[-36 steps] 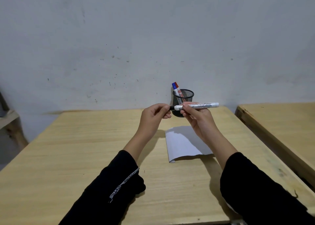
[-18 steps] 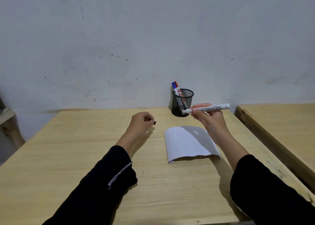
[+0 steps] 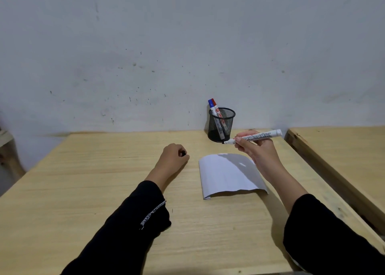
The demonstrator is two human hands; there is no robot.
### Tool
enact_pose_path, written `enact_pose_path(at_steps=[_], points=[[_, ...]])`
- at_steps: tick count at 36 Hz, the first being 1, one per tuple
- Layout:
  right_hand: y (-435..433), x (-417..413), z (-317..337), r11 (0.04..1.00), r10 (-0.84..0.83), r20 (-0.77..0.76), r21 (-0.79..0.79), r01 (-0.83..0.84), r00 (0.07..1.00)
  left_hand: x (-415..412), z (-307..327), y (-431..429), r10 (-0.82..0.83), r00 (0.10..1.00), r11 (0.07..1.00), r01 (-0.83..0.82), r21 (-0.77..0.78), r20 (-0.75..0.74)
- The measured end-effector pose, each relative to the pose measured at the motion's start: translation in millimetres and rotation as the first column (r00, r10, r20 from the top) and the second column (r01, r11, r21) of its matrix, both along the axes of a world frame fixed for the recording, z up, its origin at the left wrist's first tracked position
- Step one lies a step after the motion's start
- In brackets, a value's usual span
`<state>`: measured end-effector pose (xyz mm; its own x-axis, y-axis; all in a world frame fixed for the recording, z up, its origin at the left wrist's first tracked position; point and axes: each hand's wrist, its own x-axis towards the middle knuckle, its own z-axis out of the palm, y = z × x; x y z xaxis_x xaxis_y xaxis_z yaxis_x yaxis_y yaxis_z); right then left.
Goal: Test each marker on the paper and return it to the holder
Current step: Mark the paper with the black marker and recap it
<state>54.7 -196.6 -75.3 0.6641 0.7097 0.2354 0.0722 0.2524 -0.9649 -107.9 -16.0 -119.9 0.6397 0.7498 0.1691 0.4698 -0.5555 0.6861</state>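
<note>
My right hand [image 3: 257, 151] grips an uncapped white board marker [image 3: 258, 136], held nearly level above the far edge of the paper, its black tip pointing left toward the holder. The white paper [image 3: 227, 176] lies curled on the table, its near edge lifted. My left hand [image 3: 173, 157] rests on the table left of the paper, closed around the marker's black cap [image 3: 183, 153], which barely shows. The black mesh holder [image 3: 221, 124] stands by the wall with a blue-capped marker [image 3: 211, 106] and a red-capped marker [image 3: 215, 108] in it.
The wooden table [image 3: 104, 181] runs wide to the left and toward me. A second wooden table [image 3: 341, 149] stands to the right across a narrow gap. The grey wall is right behind the holder.
My hands pulled apart: the cap came off in my left hand, which dropped to the table. My right hand carried the uncapped marker to the right and tilted its tip down a little.
</note>
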Motion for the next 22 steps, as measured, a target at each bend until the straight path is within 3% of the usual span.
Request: enact_pose_path(at_steps=[6, 8, 11, 17, 22], points=[[-0.2, -1.8, -0.6, 1.000, 0.000, -0.011, -0.012, 0.000, 1.000, -2.5, -0.1, -6.9, 0.096, 0.991, 0.995, -0.095, -0.023, 0.096], [-1.0, -2.6, 1.1, 1.000, 0.003, -0.021, -0.007, -0.004, 1.000, -7.4, 3.8, -13.8, 0.153, 0.966, 0.986, -0.163, 0.029, 0.208], [-2.3, -5.1, 3.9, 1.000, 0.014, -0.057, 0.022, -0.013, 0.998, -18.5, 8.6, -29.4, 0.070, 0.947, 0.984, -0.118, 0.136, 0.315], [3.4, -17.1, 9.6, 0.993, 0.001, -0.253, 0.112, 0.029, 0.968, -29.7, 3.4, -52.6, -0.232, 0.966, 0.965, 0.215, 0.150, 0.110], [16.8, -28.2, 10.1, 0.986, 0.014, -0.392, 0.158, 0.053, 0.920, -31.5, -11.0, -60.3, -0.316, 0.948, 0.948, 0.314, 0.056, 0.031]])
